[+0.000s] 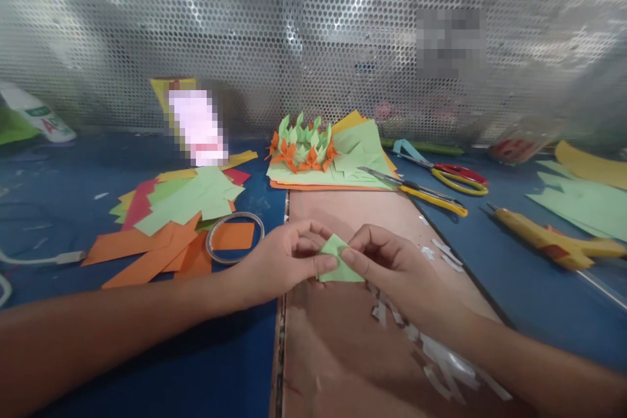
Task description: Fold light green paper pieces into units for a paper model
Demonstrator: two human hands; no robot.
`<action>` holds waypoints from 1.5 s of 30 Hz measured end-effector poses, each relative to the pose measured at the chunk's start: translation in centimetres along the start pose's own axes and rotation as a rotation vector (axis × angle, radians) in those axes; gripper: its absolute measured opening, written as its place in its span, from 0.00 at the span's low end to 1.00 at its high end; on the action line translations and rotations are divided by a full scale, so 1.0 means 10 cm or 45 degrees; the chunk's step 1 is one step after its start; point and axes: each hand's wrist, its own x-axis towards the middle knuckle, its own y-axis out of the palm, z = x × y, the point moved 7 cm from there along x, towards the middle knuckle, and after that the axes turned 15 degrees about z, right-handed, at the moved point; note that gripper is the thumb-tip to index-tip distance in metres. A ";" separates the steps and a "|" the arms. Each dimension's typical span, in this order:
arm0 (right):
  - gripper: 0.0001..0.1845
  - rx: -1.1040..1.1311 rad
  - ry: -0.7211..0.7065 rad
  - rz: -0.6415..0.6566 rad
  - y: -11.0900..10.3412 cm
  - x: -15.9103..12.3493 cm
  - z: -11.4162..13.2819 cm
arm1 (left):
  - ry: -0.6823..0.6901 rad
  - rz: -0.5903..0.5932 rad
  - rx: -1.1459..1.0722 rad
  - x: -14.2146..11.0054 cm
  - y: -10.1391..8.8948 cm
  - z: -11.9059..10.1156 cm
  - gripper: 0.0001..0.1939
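A small piece of light green paper (337,249), partly folded with a pointed top, is held above the brown board (323,353). My left hand (289,255) pinches its left side, thumb in front and fingers behind. From the right, my right hand (386,255) grips the same paper between thumb and fingers. Beyond them, a ring of folded green and orange paper shapes (306,147) rests on a stack of coloured sheets (365,144). Left of my left hand lies a roll of tape (210,248) over orange paper pieces (147,251).
A utility knife (431,199), scissors (460,176) and a yellow glue gun (553,235) lie on the right. Green sheets (582,199) sit at far right. A lit phone (198,127) leans at back left near a white bottle (42,114). White paper scraps (448,362) litter the board.
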 end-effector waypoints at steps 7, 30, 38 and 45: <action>0.13 -0.068 -0.040 -0.021 0.03 -0.02 0.01 | -0.082 0.026 0.246 -0.02 -0.01 0.06 0.15; 0.17 -0.638 -0.499 0.121 0.07 -0.05 0.25 | -0.116 -0.034 0.005 0.02 -0.11 0.11 0.16; 0.13 -0.320 -0.383 0.296 0.13 -0.03 0.16 | -0.126 0.001 -0.094 0.02 -0.06 0.06 0.13; 0.08 -0.423 -0.406 0.296 0.09 0.00 0.16 | -0.140 -0.017 -0.109 0.00 -0.08 0.08 0.13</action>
